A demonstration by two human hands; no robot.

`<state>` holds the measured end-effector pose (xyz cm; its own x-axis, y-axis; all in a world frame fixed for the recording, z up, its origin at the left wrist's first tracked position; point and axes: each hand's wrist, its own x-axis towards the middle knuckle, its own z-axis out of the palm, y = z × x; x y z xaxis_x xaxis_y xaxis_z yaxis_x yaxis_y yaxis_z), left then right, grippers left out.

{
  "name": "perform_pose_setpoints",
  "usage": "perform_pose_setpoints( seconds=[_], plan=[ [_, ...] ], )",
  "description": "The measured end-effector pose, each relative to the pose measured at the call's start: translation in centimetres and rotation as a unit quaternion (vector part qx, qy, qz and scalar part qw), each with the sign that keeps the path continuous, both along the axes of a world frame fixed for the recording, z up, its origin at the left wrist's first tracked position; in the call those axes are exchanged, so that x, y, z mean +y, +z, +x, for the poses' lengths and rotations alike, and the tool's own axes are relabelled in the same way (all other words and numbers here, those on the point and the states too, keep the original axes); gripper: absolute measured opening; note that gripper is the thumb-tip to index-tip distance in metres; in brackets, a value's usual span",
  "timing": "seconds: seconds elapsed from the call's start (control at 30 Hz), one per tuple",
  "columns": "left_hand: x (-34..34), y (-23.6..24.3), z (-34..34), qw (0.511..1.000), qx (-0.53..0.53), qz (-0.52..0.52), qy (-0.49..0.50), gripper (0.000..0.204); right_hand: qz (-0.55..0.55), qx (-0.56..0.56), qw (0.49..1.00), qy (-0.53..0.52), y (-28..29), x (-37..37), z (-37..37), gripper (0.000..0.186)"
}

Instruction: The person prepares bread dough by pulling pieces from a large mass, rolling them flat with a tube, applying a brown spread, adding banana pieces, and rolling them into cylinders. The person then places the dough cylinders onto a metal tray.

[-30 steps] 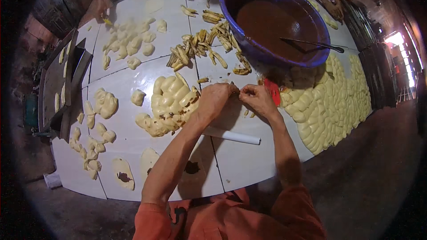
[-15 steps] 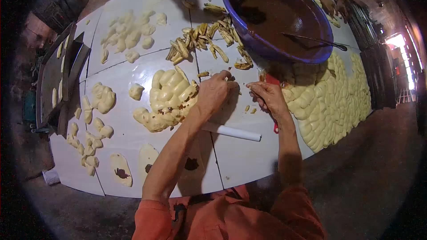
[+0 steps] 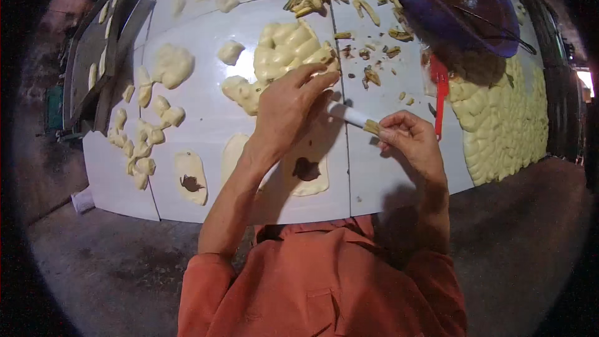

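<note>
The right hand (image 3: 413, 142) pinches a yellow-brown strip (image 3: 372, 126) at the right end of the white roller (image 3: 349, 115); the strip is probably light, soft and easily torn, best held gently mid-length; the left hand (image 3: 282, 111), its grip indeterminable, hovers by mounded dough (image 3: 284, 50).

This looks like a small bakery workroom. Across the white tabletop (image 3: 112, 168) lie loose dough lumps (image 3: 171, 65) at left, a broad sheet of packed dough pieces (image 3: 499, 131) at right, and flattened dough ovals (image 3: 182, 165) with dark filling at lower centre-left. A white rolling pin (image 3: 349, 114) lies mid-frame; a big blue-purple basin (image 3: 430, 0) of brown mixture stands upper right. Metal trays (image 3: 90, 50) lean at upper left, above a dark, bare floor (image 3: 499, 231).
</note>
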<state>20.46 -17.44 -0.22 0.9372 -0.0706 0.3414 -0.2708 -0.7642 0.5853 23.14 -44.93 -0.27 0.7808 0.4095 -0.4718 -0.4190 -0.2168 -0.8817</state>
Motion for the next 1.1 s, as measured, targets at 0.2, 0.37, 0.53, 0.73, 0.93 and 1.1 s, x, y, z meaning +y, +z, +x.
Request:
perform_pose_setpoints(
  seconds=[0.2, 0.37, 0.53, 0.73, 0.93, 1.1],
  plan=[
    [3.2, -0.6, -13.9, 0.994, 0.082, -0.027, 0.061, 0.016, -0.073, -0.094, 0.98, 0.159, -2.1, 5.8, -6.7, 0.016],
    [2.2, -2.1, -18.5, 0.998, 0.063, -0.013, -0.001, 0.017, -0.109, -0.273, 0.934, 0.202, -3.0, 7.9, -9.1, 0.015],
    [1.5, -3.2, -18.6, 0.999, 0.044, 0.008, -0.028, 0.021, -0.16, -0.386, 0.887, 0.194, -3.8, 8.2, -10.3, 0.015],
    [1.5, -4.5, -18.4, 0.998, 0.013, 0.028, -0.05, 0.025, -0.176, -0.472, 0.829, 0.242, -2.9, 5.4, -10.8, 0.025],
    [0.9, -4.4, -17.9, 0.998, 0.037, -0.01, -0.045, 0.015, -0.173, -0.573, 0.75, 0.28, -5.8, 4.5, -11.0, 0.014],
    [1.3, -3.3, -16.3, 0.989, 0.086, -0.068, 0.097, 0.012, -0.114, -0.373, 0.907, 0.161, -3.5, 5.6, -9.5, 0.009]
  ],
)
